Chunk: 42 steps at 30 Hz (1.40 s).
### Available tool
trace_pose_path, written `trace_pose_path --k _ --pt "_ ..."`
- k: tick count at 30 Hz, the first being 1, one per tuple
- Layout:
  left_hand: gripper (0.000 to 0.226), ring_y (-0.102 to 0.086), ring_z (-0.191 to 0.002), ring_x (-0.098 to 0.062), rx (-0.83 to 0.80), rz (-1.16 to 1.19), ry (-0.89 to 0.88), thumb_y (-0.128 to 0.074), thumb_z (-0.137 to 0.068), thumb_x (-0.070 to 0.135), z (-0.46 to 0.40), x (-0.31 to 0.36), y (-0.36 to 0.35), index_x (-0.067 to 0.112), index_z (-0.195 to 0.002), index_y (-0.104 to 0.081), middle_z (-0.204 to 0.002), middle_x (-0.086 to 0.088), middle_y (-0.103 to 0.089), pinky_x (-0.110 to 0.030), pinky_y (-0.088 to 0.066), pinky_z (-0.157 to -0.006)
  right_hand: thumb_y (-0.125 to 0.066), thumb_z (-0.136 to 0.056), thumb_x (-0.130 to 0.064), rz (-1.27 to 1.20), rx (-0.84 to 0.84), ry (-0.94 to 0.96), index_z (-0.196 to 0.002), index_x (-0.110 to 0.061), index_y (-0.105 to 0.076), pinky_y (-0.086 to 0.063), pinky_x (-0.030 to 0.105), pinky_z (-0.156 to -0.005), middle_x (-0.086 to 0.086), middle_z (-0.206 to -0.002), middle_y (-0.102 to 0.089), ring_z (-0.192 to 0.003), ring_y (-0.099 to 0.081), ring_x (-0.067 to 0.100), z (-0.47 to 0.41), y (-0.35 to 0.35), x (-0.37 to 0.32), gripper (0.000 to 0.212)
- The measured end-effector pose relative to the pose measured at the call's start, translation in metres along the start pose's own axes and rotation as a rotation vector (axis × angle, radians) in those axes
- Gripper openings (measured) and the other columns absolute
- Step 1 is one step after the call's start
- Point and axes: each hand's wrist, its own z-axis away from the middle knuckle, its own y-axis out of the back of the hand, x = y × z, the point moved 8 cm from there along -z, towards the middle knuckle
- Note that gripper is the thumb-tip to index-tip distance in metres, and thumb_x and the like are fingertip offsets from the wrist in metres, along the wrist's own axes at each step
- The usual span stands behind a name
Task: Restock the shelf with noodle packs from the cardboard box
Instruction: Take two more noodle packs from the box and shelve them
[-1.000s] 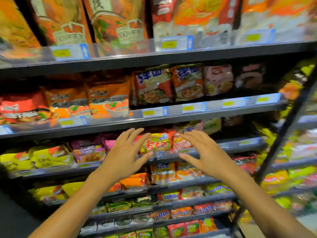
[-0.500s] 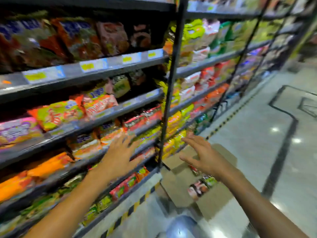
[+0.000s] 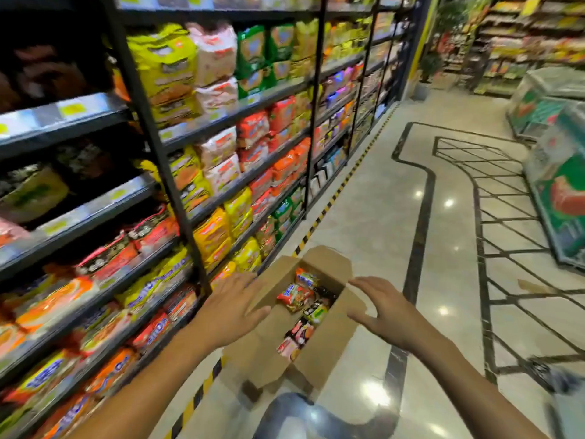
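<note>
Cardboard box [image 3: 319,340] sits on the glossy floor [image 3: 373,217] beside the shelf [image 3: 240,182], plain brown corrugated, flaps folded out, long and narrow. Inside: a loose row of noodle packs [image 3: 297,296], crinkly foil-plastic pillows in red, orange, green, black. Left hand [image 3: 232,307] flat over the left flap, fingers spread, holding nothing. Right hand [image 3: 380,307] above the right flap, open and slightly cupped, empty. Shelf is dark metal tiers with clear price strips, packed with puffy bright wrappers. Yellow-black hazard tape [image 3: 319,217] runs along its base.
</note>
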Motion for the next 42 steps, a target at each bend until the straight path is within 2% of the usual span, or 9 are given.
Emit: trace_pose_path --k 5,12,14,18,24,27,34,39,42 --pt "0.088 -0.032 -0.141 -0.023 -0.024 0.003 -0.025 -0.006 -0.082 0.080 -0.057 0.070 -0.023 0.031 -0.149 -0.033 -0.152 0.003 -0.037 -0.038 -0.026 -0.114 -0.054 -0.092 -0.062 -0.002 -0.046 -0.059 -0.151 -0.030 -0.036 -0.024 0.024 -0.115 -0.008 -0.153 -0.041 -0.142 -0.032 0.014 0.008 0.007 0.098 0.069" --pt "0.069 -0.025 -0.146 -0.019 -0.061 0.060 0.055 -0.025 -0.093 0.071 -0.098 0.086 -0.048 0.035 -0.152 -0.027 -0.157 0.006 -0.030 -0.036 -0.022 -0.118 -0.054 -0.092 -0.061 -0.070 -0.121 -0.041 -0.152 -0.029 -0.034 -0.023 0.024 -0.114 -0.007 -0.154 -0.040 -0.143 -0.030 0.014 -0.031 0.004 0.156 0.070" --pt "0.072 -0.024 -0.146 -0.018 -0.058 0.089 0.094 -0.023 -0.090 0.073 -0.105 0.079 -0.050 0.036 -0.152 -0.027 -0.158 0.006 -0.029 -0.036 -0.021 -0.118 -0.054 -0.093 -0.060 -0.075 -0.133 -0.018 -0.152 -0.027 -0.034 -0.023 0.024 -0.115 -0.005 -0.155 -0.039 -0.143 -0.029 0.015 -0.054 0.000 0.159 0.071" --pt "0.091 -0.023 -0.147 -0.019 -0.065 0.108 0.153 -0.003 -0.078 0.084 -0.121 0.053 -0.061 0.038 -0.153 -0.023 -0.160 0.005 -0.027 -0.038 -0.023 -0.119 -0.057 -0.094 -0.055 -0.102 -0.148 0.032 -0.151 -0.026 -0.035 -0.026 0.024 -0.112 -0.004 -0.153 -0.042 -0.143 -0.030 0.015 -0.102 -0.005 0.153 0.068" --pt "0.087 -0.023 -0.147 -0.019 -0.069 0.144 0.182 -0.013 -0.082 0.083 -0.186 0.012 -0.075 0.034 -0.153 -0.027 -0.159 0.005 -0.028 -0.036 -0.023 -0.118 -0.057 -0.094 -0.054 -0.107 -0.183 0.060 -0.152 -0.026 -0.034 -0.030 0.027 -0.111 -0.005 -0.154 -0.041 -0.143 -0.030 0.014 -0.181 -0.018 0.159 0.068" --pt "0.066 -0.024 -0.147 -0.021 -0.092 0.186 0.184 -0.032 -0.097 0.065 -0.236 -0.011 -0.093 0.031 -0.153 -0.027 -0.160 0.003 -0.027 -0.037 -0.024 -0.118 -0.058 -0.093 -0.054 -0.132 -0.221 0.015 -0.152 -0.027 -0.034 -0.030 0.027 -0.112 -0.005 -0.154 -0.041 -0.143 -0.031 0.014 -0.223 -0.032 0.175 0.069" --pt "0.057 -0.030 -0.140 -0.017 -0.096 0.288 0.155 -0.042 -0.100 0.050 -0.342 -0.058 -0.126 0.028 -0.152 -0.031 -0.152 0.005 -0.036 -0.032 -0.024 -0.114 -0.061 -0.093 -0.049 -0.155 -0.289 -0.061 -0.151 -0.025 -0.035 -0.035 0.029 -0.111 -0.006 -0.151 -0.045 -0.139 -0.038 0.013 -0.323 -0.070 0.210 0.068" --pt "0.060 -0.032 -0.140 -0.020 -0.159 0.391 0.247 -0.042 -0.099 0.053 -0.390 -0.096 -0.165 0.026 -0.152 -0.032 -0.151 0.003 -0.037 -0.037 -0.030 -0.114 -0.065 -0.092 -0.044 -0.207 -0.350 -0.097 -0.148 -0.026 -0.039 -0.038 0.028 -0.106 -0.004 -0.145 -0.051 -0.133 -0.045 0.014 -0.381 -0.108 0.232 0.064" --pt "0.072 -0.035 -0.140 -0.019 -0.161 0.413 0.306 -0.028 -0.091 0.064 -0.415 -0.119 -0.192 0.025 -0.152 -0.034 -0.152 0.004 -0.039 -0.034 -0.027 -0.115 -0.067 -0.092 -0.039 -0.234 -0.403 -0.110 -0.147 -0.025 -0.041 -0.037 0.027 -0.103 -0.003 -0.142 -0.052 -0.132 -0.045 0.016 -0.418 -0.135 0.247 0.062"
